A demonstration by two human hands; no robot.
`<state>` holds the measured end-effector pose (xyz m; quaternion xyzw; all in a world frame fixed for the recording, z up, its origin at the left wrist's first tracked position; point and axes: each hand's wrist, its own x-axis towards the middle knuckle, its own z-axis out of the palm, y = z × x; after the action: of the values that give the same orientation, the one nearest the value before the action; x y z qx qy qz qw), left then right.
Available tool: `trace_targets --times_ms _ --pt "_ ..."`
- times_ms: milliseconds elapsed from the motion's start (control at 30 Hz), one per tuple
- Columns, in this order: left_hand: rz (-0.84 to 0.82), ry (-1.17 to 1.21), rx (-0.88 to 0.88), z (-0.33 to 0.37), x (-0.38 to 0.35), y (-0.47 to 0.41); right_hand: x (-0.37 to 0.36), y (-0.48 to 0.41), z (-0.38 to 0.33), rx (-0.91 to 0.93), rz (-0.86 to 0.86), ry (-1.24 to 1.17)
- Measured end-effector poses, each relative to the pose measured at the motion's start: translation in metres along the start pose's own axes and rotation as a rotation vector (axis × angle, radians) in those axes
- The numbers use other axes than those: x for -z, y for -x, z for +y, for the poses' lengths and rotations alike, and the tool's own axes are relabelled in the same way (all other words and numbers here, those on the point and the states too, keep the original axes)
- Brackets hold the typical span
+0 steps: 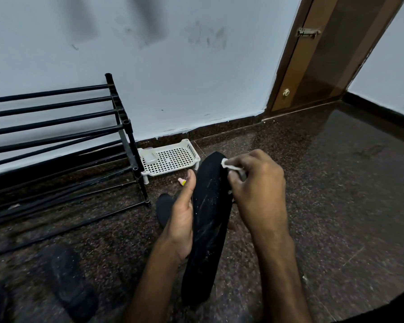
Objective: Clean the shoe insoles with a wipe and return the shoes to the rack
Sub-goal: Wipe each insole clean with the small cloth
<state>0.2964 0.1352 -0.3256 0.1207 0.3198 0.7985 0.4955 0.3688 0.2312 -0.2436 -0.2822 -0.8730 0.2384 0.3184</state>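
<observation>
No legible text, label, brand, number or sign in view. Surface of insole [209,220]: pale streaks only, no print readable. The wipe [229,165]: plain white. White tray [173,158] and clear box [150,157] in it: no markings readable. Small pink-and-yellow item [182,181] on floor: too small to tell.

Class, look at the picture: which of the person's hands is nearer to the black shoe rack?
Left. The left hand grips the insole on the side facing the shoe rack. The right hand, pinching the wipe, is on the insole's far side.
</observation>
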Motion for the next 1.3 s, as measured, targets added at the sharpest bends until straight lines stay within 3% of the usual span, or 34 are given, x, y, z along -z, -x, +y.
trace_targets --times_ms 67,233,333,400,567,700,767,867,933,1033,1100,1233,1300 --pt "-0.006 -0.001 -0.003 -0.001 -0.003 0.0 -0.002 -0.003 -0.008 0.046 0.042 -0.034" --pt "-0.036 0.084 -0.028 0.003 0.0 0.003 -0.01 0.005 -0.004 0.162 -0.186 -0.066" --pt "-0.023 0.054 -0.032 0.003 0.002 0.002 -0.006 0.003 0.005 0.017 -0.049 -0.03" --pt "-0.016 0.058 -0.009 0.002 -0.001 0.001 -0.008 -0.002 -0.002 0.023 0.031 -0.04" --pt "-0.032 0.131 -0.019 0.002 0.0 0.002 -0.015 0.005 -0.009 0.179 -0.184 -0.081" --pt "-0.025 0.084 0.001 0.002 0.0 0.001 -0.011 0.002 0.0 0.001 0.017 -0.028" --pt "-0.009 0.07 0.008 0.0 -0.002 0.001 -0.012 -0.001 -0.008 0.026 0.045 -0.04" --pt "-0.015 0.111 -0.016 0.001 0.0 0.001 -0.017 0.003 -0.014 0.175 -0.143 -0.109" --pt "-0.011 0.115 -0.037 0.004 0.004 0.002 -0.014 0.007 -0.009 0.153 -0.211 -0.084" --pt "0.001 0.042 -0.02 0.005 0.006 0.001 -0.009 0.004 0.002 -0.011 -0.073 -0.034" --pt "0.009 0.013 -0.001 0.003 0.003 0.001 -0.009 -0.001 -0.004 0.012 0.023 -0.047" --pt "0.002 0.11 0.007 -0.001 -0.002 0.002 -0.014 0.001 -0.014 0.181 -0.211 -0.097" --pt "0.003 0.09 -0.009 0.003 0.002 0.002 -0.011 0.004 -0.005 0.157 -0.275 -0.064"
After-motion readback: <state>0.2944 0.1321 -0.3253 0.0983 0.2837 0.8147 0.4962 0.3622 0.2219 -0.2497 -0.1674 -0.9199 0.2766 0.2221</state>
